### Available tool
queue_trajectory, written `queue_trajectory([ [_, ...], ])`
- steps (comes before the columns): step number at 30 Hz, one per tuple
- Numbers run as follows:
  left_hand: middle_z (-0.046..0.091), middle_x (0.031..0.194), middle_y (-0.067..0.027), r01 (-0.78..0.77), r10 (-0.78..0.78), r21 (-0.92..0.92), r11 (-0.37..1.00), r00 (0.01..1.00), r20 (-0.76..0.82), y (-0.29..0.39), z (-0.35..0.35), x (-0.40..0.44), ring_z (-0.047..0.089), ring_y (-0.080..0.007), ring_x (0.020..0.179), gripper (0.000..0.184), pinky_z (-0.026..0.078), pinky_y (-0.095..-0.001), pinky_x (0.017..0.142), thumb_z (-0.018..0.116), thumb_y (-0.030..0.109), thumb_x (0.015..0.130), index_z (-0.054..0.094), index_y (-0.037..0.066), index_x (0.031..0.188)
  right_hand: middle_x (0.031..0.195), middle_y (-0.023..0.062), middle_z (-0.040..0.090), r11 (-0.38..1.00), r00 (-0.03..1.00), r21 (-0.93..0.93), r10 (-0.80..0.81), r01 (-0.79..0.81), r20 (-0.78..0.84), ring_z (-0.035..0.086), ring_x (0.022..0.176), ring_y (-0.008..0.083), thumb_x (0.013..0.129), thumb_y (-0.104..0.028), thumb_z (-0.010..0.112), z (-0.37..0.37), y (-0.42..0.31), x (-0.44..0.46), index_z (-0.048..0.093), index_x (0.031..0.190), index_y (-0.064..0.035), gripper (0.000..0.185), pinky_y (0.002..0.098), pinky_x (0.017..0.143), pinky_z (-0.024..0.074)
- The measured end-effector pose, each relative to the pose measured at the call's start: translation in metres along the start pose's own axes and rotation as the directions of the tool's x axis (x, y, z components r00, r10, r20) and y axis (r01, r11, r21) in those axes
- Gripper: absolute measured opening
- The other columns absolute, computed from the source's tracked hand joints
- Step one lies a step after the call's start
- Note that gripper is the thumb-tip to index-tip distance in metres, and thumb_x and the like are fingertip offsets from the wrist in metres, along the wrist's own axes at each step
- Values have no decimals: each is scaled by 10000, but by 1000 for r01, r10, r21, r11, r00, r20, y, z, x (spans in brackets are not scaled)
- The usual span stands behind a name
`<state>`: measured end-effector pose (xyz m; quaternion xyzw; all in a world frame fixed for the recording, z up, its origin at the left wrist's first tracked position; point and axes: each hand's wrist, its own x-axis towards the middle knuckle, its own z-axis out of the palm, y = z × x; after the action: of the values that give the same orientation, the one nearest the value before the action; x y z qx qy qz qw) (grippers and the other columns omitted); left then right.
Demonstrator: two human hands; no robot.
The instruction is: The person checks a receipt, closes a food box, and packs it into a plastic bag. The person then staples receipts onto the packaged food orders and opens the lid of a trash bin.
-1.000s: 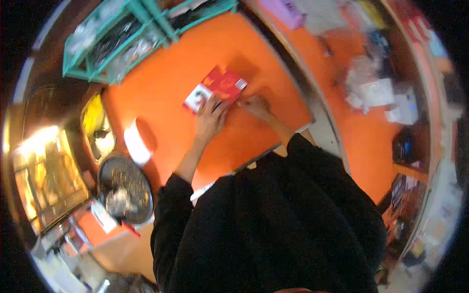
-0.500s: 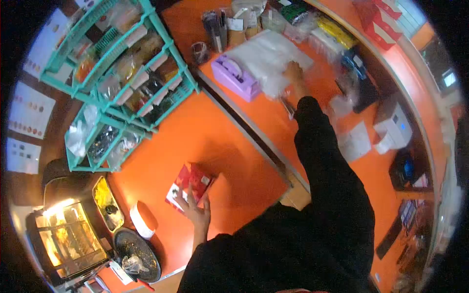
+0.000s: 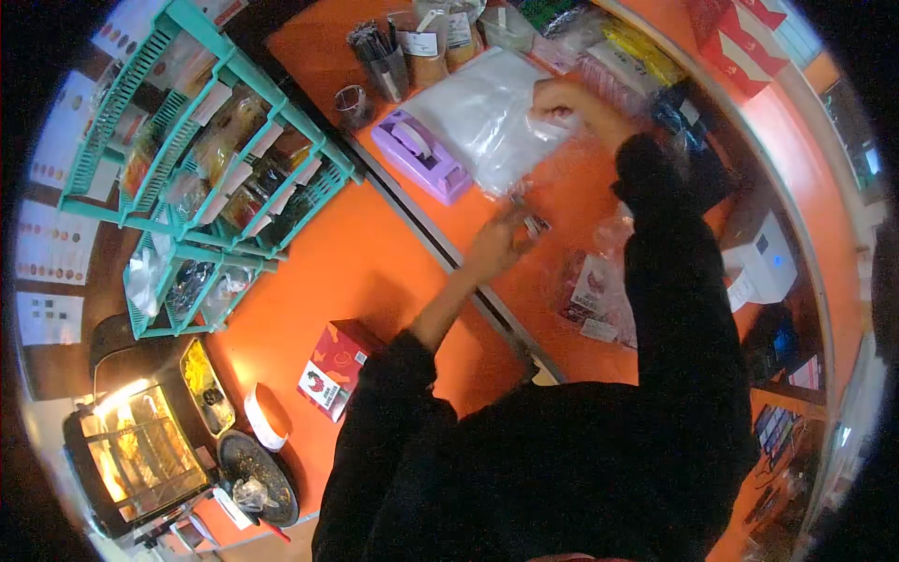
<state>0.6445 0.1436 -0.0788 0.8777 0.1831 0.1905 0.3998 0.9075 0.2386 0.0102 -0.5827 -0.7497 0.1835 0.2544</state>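
My right hand (image 3: pixel 560 105) is closed, its fingers curled on the edge of a clear plastic bag at the right side of a stack of bags (image 3: pixel 496 89). My left hand (image 3: pixel 498 245) has its fingers and thumb around a small silver-and-dark tool (image 3: pixel 537 225), partly hidden and too small to name. Just beyond the left hand stands a lilac tape dispenser (image 3: pixel 426 159). A red printed carton (image 3: pixel 330 365) with a white rooster panel stands on the orange counter, partly behind my left sleeve.
Green shelf baskets (image 3: pixel 220 140) with packets stand at the left. A heated display case (image 3: pixel 140 450), black pan (image 3: pixel 257 478) and white paper tray (image 3: pixel 267 420) are lower left. Cups of sticks (image 3: pixel 384 70) stand behind; a clear-wrapped printed packet (image 3: pixel 592 286) and white device (image 3: pixel 763 258) lie right.
My left hand has left the red carton and moved up and right to the small tool. My right hand has shifted slightly along the bags' edge. The view has shifted a little.
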Motion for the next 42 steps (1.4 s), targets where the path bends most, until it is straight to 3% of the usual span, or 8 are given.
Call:
queue_trajectory([
  [3, 486, 1133, -145, 353, -260, -760, 545, 933, 248, 31, -20, 40, 449, -270, 1074, 502, 363, -408, 884, 549, 297, 795, 387, 55, 1204, 471, 39, 459, 904, 907, 122, 388, -409, 163, 407, 409, 184, 684, -199, 611, -50, -66, -7, 567, 612, -28, 191, 301, 430, 353],
  [5, 484, 1149, -141, 184, 72, -884, -430, 983, 169, 69, -41, 41, 474, -242, 1046, 498, 385, -381, 868, 498, 292, 831, 362, 11, 1220, 534, 73, 485, 855, 850, -195, -508, 480, -137, 447, 452, 211, 691, -198, 560, -27, -116, -53, 548, 653, -51, 152, 336, 471, 387],
  [12, 391, 1259, -100, 0, -287, -748, 664, 923, -255, 119, -83, -58, 404, -177, 1111, 477, 290, -293, 949, 457, 107, 811, 323, 0, 1256, 674, 82, 606, 992, 976, -116, -24, 51, 215, 581, 638, 222, 673, -199, 586, -18, -284, -158, 586, 715, -50, 155, 368, 579, 438],
  [16, 390, 1266, -84, 130, -348, -756, 642, 928, -136, 149, -126, -152, 396, -151, 1109, 482, 297, -280, 932, 480, 147, 822, 329, -21, 1248, 841, 129, 597, 986, 932, -145, 21, -79, -361, 585, 753, 244, 662, -272, 641, 30, -276, -137, 571, 915, -40, 350, 372, 597, 447],
  [22, 480, 1167, -52, 58, -355, -808, 586, 915, -192, 161, -144, -302, 433, -137, 1037, 407, 330, -282, 881, 478, 205, 853, 412, 27, 1212, 845, 105, 583, 422, 971, 875, 135, -239, 200, 571, 729, 210, 708, -228, 648, 222, -290, -117, 494, 1100, -8, 476, 308, 601, 462],
  [31, 502, 1117, -84, 303, -866, -846, 438, 397, -306, 139, -127, -497, 463, -208, 1019, 281, 355, -354, 868, 562, 109, 762, 549, 21, 1028, 736, 63, 596, 386, 788, 732, -21, -561, 615, 538, 544, 99, 755, -94, 581, 267, -356, -142, 585, 861, -2, 140, 206, 469, 422],
  [33, 548, 965, -100, 896, -217, 221, 384, 321, -922, 142, -116, -477, 535, -182, 848, 270, 420, -312, 742, 576, 127, 753, 544, 13, 996, 724, 55, 591, 320, 741, 703, -7, -635, 672, 538, 555, 94, 748, -109, 607, 267, -357, -148, 593, 792, 4, 122, 196, 456, 415],
  [42, 582, 716, -88, 327, -914, -853, 406, 160, -373, 117, -30, -425, 550, -125, 601, 242, 435, -247, 511, 649, 170, 716, 534, -14, 823, 618, 43, 584, 672, 798, 604, -31, -429, 602, 543, 566, 110, 670, -87, 638, 332, -431, -199, 575, 649, -32, 86, 265, 484, 409],
])
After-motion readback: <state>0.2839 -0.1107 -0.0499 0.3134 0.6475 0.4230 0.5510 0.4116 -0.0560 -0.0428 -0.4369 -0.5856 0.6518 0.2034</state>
